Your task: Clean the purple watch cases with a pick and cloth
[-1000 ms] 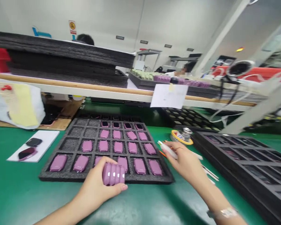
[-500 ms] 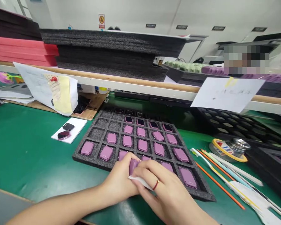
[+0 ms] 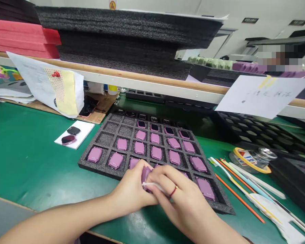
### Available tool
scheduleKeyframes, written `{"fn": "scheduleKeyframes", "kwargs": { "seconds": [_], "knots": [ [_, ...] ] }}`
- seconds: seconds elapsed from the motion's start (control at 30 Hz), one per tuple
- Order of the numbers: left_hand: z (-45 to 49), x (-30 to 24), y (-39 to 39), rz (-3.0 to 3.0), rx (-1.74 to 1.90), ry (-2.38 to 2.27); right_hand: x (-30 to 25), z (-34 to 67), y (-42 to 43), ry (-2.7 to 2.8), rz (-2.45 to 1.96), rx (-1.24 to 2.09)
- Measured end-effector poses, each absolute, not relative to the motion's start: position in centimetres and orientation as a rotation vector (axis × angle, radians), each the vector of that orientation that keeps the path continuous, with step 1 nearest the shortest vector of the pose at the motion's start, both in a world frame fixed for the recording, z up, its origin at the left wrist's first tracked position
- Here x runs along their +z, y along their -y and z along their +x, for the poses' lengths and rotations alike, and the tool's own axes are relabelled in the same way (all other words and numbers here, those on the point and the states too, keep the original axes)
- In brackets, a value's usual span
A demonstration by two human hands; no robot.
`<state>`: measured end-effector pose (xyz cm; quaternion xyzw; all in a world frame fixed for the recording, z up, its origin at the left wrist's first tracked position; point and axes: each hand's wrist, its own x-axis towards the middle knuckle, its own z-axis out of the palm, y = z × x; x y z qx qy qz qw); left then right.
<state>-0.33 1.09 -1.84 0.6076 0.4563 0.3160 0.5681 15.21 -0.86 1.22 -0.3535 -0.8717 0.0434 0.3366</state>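
Observation:
A black foam tray (image 3: 96, 162) with square pockets lies on the green mat; many pockets hold purple watch cases (image 3: 156, 153). My left hand (image 3: 132, 189) is closed around a stack of purple cases (image 3: 145, 174) at the tray's near edge. My right hand (image 3: 178, 200), with a ring on one finger, pinches a thin white stick (image 3: 152, 185) and presses it against that stack. Both hands touch each other over the front row of pockets.
A white card (image 3: 78, 135) with two dark cases lies left of the tray. Orange, green and white sticks (image 3: 240, 184) and a tape roll with a glass jar (image 3: 251, 159) lie to the right. Black trays (image 3: 292, 176) stand further right. A shelf with stacked foam runs behind.
A second ago my right hand was picking up a white stick at the right. It has come to the stack in my left hand. The view swung left and down.

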Motion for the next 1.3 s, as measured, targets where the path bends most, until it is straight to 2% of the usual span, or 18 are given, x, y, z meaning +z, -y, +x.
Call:
{"fn": "scheduleKeyframes", "kwargs": {
  "seconds": [0.97, 1.1, 1.2, 1.3],
  "knots": [
    [-0.3, -2.1, -1.1, 1.449, 0.725, -1.084, 1.1, 14.7, 1.0, 2.321, -0.921, 0.044],
    [-0.3, -1.3, -1.0, 1.475, 0.709, -1.147, 1.3, 16.0, 0.2, 2.176, -0.933, 0.095],
    [-0.4, -0.7, -0.8, 1.464, 0.687, -1.176, 1.3, 19.8, -0.6, 1.993, -1.128, 0.081],
    [-0.4, -0.4, -0.8, 1.453, 0.661, -1.171, 0.9, 25.8, -1.0, 1.643, -1.631, -0.053]
  ]
}}
